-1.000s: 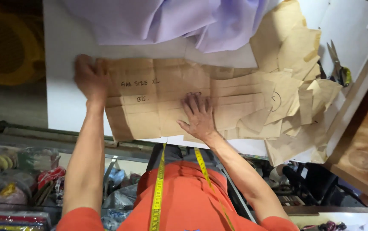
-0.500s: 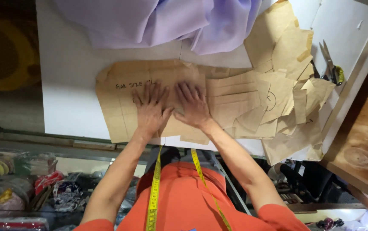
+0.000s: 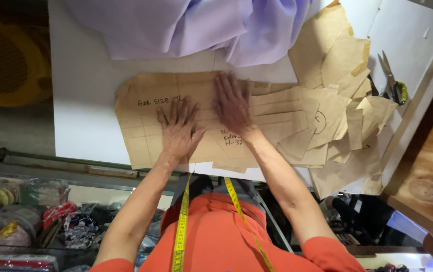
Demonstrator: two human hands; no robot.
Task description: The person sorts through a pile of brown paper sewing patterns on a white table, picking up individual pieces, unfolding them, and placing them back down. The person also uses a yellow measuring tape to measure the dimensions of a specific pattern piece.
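Note:
Both my hands lie flat, fingers spread, on a big brown paper pattern piece (image 3: 141, 121) with handwriting on it, spread on a white table (image 3: 83, 95). My left hand (image 3: 178, 128) presses near the middle of the sheet. My right hand (image 3: 231, 103) rests just to its right and a little farther away, close to overlapping smaller paper pieces (image 3: 322, 116). Neither hand grips anything. A yellow tape measure (image 3: 181, 226) hangs round my neck over an orange shirt.
Lilac fabric (image 3: 196, 27) is bunched at the table's far side. Scissors (image 3: 390, 80) lie at the right edge beside the paper stack. A wooden surface (image 3: 428, 176) stands at right; bundles of cloth scraps (image 3: 30, 216) sit below the table at left.
My left hand came from the sheet's left end to its middle, beside my right hand. My right hand slid a little farther up the paper.

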